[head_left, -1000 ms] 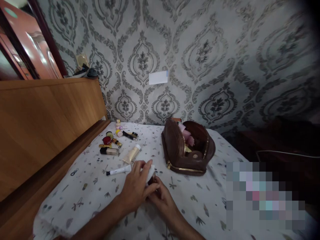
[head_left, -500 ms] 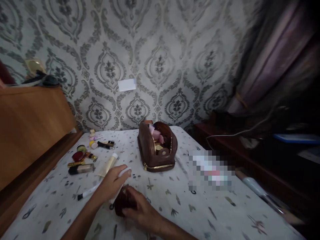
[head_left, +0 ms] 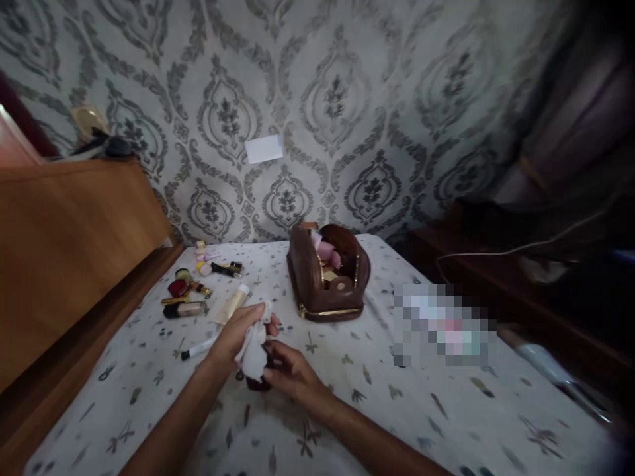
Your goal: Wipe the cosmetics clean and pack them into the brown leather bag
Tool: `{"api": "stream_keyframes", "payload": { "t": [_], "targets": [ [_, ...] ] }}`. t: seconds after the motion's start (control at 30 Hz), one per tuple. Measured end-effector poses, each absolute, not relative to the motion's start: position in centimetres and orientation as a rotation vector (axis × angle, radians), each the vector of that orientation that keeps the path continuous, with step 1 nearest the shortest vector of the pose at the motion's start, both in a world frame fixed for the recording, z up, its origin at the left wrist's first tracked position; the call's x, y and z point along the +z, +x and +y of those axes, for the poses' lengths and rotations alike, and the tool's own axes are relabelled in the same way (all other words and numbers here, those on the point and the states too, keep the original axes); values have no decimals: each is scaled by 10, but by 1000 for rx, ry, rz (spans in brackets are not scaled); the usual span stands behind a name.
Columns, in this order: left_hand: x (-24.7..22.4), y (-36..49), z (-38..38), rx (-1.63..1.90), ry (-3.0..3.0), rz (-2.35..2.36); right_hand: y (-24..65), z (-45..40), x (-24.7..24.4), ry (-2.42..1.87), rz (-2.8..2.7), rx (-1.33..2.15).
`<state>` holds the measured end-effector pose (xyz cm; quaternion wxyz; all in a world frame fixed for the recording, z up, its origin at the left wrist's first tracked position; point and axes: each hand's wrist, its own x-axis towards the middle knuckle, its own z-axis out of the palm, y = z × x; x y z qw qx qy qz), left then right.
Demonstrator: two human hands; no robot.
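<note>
My left hand (head_left: 244, 330) is closed on a crumpled white tissue (head_left: 254, 354), which hangs over a dark red-brown object (head_left: 258, 383). My right hand (head_left: 292, 373) grips that object from the right, with fingers curled round its side. Most of the object is covered by the tissue and fingers, so its kind is unclear. Beyond my hands, an open brown cosmetic bag (head_left: 322, 291) stands upright with pink items inside. A cream tube (head_left: 233, 304) and a white tube with a black end (head_left: 198, 348) lie left of my left hand.
Several cosmetics, among them a dark-capped bottle (head_left: 186, 309) and a red round container (head_left: 177, 287), lie at the left on the patterned cloth (head_left: 347, 423). A wooden panel (head_left: 74, 231) borders the left side. A blurred-out item (head_left: 446, 324) lies at the right.
The tissue has come over the dark red-brown object, covering much of it. My hands have drawn closer together. The whole view has shifted slightly.
</note>
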<state>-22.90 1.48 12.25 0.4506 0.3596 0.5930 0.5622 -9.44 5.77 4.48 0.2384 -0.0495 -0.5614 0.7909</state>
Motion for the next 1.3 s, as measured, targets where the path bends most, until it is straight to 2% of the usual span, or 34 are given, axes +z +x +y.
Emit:
{"api": "stream_keyframes", "payload": {
  "t": [0.13,0.23,0.43,0.53,0.7,1.03,1.3],
  "targets": [
    [108,-223,16,1597,858,1514,-97,61,42,-266,-1491,2120],
    [93,-218,14,1658,1053,1628,-98,64,32,-412,-1435,2021],
    [74,-213,5,1556,1620,1688,-91,76,0,-738,-1413,1788],
    [74,-212,3,1492,1732,1813,-89,81,-4,-727,-1461,1727],
    [78,-214,0,1473,1740,1829,-93,80,19,-587,-1578,1750],
    [72,-223,2,1711,1213,1576,-99,74,48,-484,-1454,1866],
    [72,-221,9,1597,552,1164,-99,81,47,-541,-1249,1800]
  ]
}}
